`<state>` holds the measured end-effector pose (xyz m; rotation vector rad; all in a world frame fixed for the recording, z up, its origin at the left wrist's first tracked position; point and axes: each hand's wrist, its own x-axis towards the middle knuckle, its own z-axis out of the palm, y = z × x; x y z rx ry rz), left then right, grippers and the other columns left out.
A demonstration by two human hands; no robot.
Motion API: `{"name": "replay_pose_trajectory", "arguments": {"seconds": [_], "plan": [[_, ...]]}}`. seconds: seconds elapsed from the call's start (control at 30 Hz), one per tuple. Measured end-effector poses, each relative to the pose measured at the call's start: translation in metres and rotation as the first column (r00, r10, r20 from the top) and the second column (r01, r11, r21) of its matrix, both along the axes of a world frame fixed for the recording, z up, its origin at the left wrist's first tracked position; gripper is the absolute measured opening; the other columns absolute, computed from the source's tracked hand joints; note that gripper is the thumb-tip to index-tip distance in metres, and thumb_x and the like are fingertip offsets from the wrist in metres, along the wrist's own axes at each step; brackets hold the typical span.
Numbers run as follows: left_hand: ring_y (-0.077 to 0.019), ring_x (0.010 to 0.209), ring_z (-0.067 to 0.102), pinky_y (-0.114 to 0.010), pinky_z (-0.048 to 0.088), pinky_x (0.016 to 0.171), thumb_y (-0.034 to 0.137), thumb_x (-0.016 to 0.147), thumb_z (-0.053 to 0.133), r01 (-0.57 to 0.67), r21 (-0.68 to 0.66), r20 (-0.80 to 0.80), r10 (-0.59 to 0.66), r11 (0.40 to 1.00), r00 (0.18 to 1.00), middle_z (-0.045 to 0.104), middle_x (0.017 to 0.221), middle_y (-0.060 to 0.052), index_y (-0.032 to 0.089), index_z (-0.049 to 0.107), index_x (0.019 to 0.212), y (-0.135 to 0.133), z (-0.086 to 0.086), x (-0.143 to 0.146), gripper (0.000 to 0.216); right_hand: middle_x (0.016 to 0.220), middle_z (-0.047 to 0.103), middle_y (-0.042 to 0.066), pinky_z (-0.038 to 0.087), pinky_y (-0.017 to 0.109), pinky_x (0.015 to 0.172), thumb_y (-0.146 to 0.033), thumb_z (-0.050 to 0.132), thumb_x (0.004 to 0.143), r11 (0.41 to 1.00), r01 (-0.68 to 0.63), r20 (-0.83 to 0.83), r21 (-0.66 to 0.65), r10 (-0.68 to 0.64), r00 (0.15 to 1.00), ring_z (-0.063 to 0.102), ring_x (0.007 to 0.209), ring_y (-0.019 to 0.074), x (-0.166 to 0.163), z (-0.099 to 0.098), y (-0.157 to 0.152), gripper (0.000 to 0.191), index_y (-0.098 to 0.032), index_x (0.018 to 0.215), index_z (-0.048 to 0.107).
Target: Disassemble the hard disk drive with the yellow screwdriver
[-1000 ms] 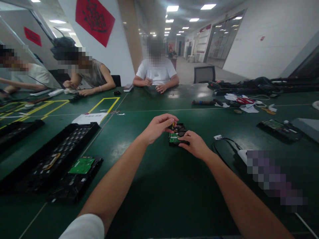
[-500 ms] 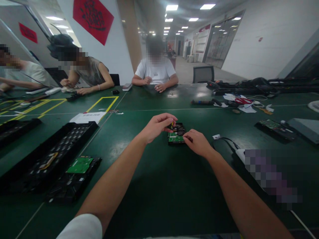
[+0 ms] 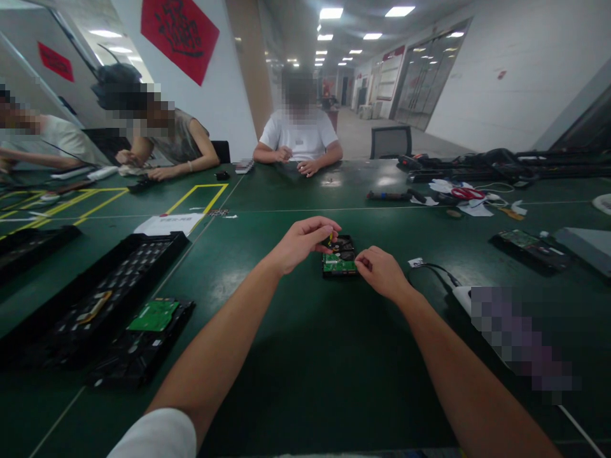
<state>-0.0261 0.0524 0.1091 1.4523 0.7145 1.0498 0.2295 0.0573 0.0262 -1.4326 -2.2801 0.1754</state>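
Directly in front of me a hard drive [image 3: 340,262] lies on the green table, its green circuit board and dark metal side facing up. My left hand [image 3: 308,242] is closed over the drive's upper left, pinching a small yellow-and-black tool [image 3: 329,240] whose kind the fingers mostly hide. At the drive's right edge is my right hand [image 3: 379,270], with thumb and fingers pressed together. Whether it touches the drive, or what its fingertips hold, I cannot make out.
Left, a long black tray [image 3: 109,280] stands beside another hard drive [image 3: 147,337]. To the right are a further drive [image 3: 529,249], a white power strip [image 3: 461,296] with a cable, and tools with scraps [image 3: 472,197]. A person [image 3: 298,137] sits opposite; two more are at left.
My right hand's fingertips have shifted slightly right, from over the drive's board to its right edge. My left hand stays almost where it was, still holding the yellow-and-black tool.
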Motion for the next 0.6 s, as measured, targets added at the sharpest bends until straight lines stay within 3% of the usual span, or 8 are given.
{"name": "replay_pose_trajectory", "arguments": {"seconds": [0.37, 0.6], "plan": [[-0.0176, 0.096, 0.063, -0.028, 0.058, 0.076, 0.041, 0.092, 0.067, -0.006, 0.002, -0.001, 0.006, 1.000, 1.000, 0.066, 0.099, -0.007, 0.017, 0.072, 0.106, 0.0003, -0.0006, 0.0013, 0.028, 0.097, 0.065, 0.007, 0.045, 0.029, 0.076, -0.023, 0.057, 0.097, 0.999, -0.038, -0.004, 0.011, 0.038, 0.999, 0.060, 0.083, 0.0182, -0.0024, -0.0021, 0.0021, 0.015, -0.019, 0.094, 0.072], [-0.0165, 0.094, 0.063, -0.028, 0.057, 0.076, 0.043, 0.093, 0.065, 0.005, -0.001, 0.001, -0.005, 1.000, 1.000, 0.065, 0.099, -0.006, 0.018, 0.071, 0.103, -0.0005, -0.0011, 0.0026, 0.028, 0.099, 0.066, 0.008, 0.044, 0.029, 0.076, -0.023, 0.057, 0.098, 0.998, 0.045, 0.021, -0.033, -0.045, 0.999, 0.061, 0.086, 0.0192, -0.0080, -0.0012, 0.0014, 0.014, -0.018, 0.096, 0.071]]}}
